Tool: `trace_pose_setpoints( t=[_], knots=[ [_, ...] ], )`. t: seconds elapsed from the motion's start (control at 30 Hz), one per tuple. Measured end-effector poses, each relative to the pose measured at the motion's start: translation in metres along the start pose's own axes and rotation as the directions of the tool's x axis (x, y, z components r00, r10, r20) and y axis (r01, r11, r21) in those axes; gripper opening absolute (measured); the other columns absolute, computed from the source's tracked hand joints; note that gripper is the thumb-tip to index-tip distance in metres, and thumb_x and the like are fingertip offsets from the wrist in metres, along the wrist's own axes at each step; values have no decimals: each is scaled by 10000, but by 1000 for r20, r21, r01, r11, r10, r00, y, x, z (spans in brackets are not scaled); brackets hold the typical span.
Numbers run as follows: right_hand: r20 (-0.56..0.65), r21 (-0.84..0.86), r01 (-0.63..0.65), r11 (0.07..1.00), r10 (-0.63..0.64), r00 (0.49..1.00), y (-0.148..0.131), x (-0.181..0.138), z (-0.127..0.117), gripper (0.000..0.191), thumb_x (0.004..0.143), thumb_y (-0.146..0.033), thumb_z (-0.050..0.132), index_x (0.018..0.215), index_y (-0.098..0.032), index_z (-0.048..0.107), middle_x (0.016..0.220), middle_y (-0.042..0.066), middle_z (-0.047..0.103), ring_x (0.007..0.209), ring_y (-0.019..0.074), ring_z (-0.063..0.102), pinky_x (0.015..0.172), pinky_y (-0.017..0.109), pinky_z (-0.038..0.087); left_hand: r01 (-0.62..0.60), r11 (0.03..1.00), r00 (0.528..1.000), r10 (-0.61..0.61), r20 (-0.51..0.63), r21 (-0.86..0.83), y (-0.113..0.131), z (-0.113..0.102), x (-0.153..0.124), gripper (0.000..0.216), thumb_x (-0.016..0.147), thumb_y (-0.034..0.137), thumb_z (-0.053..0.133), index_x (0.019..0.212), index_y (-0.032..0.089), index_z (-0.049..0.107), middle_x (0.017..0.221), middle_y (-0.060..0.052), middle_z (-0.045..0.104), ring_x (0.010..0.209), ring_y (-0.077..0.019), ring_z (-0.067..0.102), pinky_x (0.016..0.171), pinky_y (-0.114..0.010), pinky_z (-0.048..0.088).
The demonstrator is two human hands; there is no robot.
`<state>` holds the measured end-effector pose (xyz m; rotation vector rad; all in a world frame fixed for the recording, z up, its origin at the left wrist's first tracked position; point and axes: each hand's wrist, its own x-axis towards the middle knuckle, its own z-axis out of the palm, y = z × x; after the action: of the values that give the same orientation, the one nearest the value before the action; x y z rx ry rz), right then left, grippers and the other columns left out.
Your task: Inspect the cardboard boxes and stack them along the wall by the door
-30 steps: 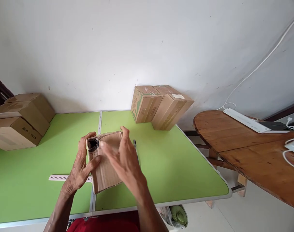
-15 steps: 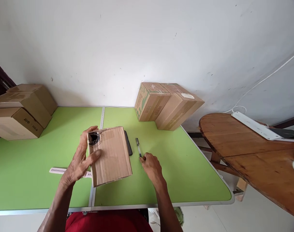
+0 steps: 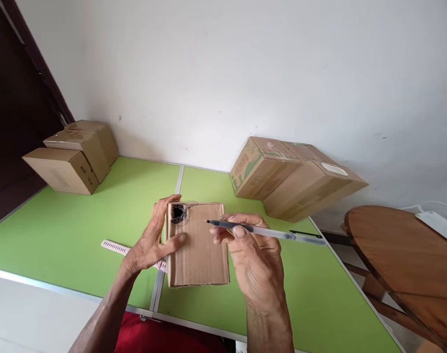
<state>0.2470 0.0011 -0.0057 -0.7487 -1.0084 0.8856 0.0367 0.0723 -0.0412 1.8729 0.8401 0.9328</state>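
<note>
A small cardboard box (image 3: 199,250) with a black scribbled patch near its top left corner rests on the green table (image 3: 80,230). My left hand (image 3: 152,242) grips the box's left side, thumb on its top face. My right hand (image 3: 255,257) is closed on a pen (image 3: 267,231), held across the box's right edge with the tip pointing left over the cardboard, close to the black patch.
A pink-white strap (image 3: 115,246) lies on the table left of my left hand. Stacked cardboard boxes (image 3: 74,154) sit at the far left corner, and two more boxes (image 3: 293,179) at the back right. A round wooden table (image 3: 403,264) stands to the right.
My right hand picked the pen up off the table and brought it over the box. The view has swung left and closer; the left hand still holds the box.
</note>
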Motion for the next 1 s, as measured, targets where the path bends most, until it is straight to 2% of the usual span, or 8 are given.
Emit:
trace_pose_setpoints(
  t=[0.07, 0.13, 0.27, 0.37, 0.47, 0.57, 0.8, 1.0],
  knots=[
    [-11, -50, 74, 996, -74, 997, 8, 0, 11, 53, 1010, -305, 757, 1048, -283, 788, 959, 14, 817, 831, 175, 788, 731, 311, 629, -16, 1000, 1000, 16, -7, 5, 0, 1, 0, 730, 974, 466, 662, 1611, 268, 364, 1641, -150, 416, 1510, -412, 399, 1251, -625, 356],
    [-8, -104, 121, 987, -123, 992, 14, -1, 17, 82, 1025, -265, 743, 1088, -289, 788, 958, 6, 816, 880, 170, 790, 807, 318, 639, -34, 999, 999, 34, -8, 14, 0, 2, 1, 731, 971, 439, 665, 1610, 259, 360, 1624, -149, 426, 1505, -401, 397, 1256, -609, 354],
    [5, -200, 170, 965, -172, 985, 16, -4, 23, 113, 1013, -227, 749, 1100, -286, 791, 989, 7, 809, 927, 177, 801, 857, 326, 661, -98, 994, 995, 98, -2, 40, -2, 4, 1, 743, 957, 359, 671, 1612, 234, 342, 1590, -152, 448, 1489, -378, 404, 1271, -588, 343],
    [15, -321, 166, 932, -170, 985, 15, -7, 25, 163, 1003, -208, 756, 1124, -305, 807, 1070, 16, 829, 956, 185, 815, 860, 317, 675, -115, 993, 993, 115, -8, 39, -2, 5, 1, 748, 951, 326, 671, 1614, 237, 335, 1622, -155, 432, 1503, -375, 393, 1276, -587, 343],
    [84, -404, 190, 895, -171, 982, 16, -9, 25, 191, 994, -199, 757, 1131, -320, 812, 1103, 25, 832, 1034, 209, 807, 907, 342, 682, -113, 993, 993, 114, -10, 36, -2, 5, 1, 757, 938, 317, 676, 1613, 241, 342, 1625, -154, 438, 1513, -385, 390, 1278, -599, 344],
    [133, -441, 212, 872, -170, 977, 16, -9, 23, 205, 988, -182, 757, 1137, -314, 804, 1104, 27, 827, 1051, 204, 796, 948, 344, 676, -114, 993, 993, 114, -13, 44, -2, 5, 1, 765, 931, 315, 690, 1611, 242, 347, 1619, -154, 446, 1516, -386, 392, 1287, -603, 337],
    [206, -520, 253, 816, -168, 964, 13, -8, 20, 195, 994, -179, 746, 1140, -301, 785, 1085, 14, 831, 1012, 179, 789, 939, 303, 645, -115, 992, 993, 116, -11, 43, -3, 6, 0, 761, 943, 315, 691, 1613, 221, 342, 1610, -157, 439, 1508, -367, 388, 1293, -566, 329],
    [238, -559, 241, 793, -125, 963, 7, -8, 18, 147, 1001, -204, 730, 1099, -305, 771, 1043, 2, 822, 992, 173, 787, 924, 284, 633, -99, 995, 995, 99, -10, 33, -2, 5, 0, 749, 945, 325, 700, 1604, 231, 357, 1593, -151, 452, 1496, -366, 404, 1283, -560, 345]
  ],
)
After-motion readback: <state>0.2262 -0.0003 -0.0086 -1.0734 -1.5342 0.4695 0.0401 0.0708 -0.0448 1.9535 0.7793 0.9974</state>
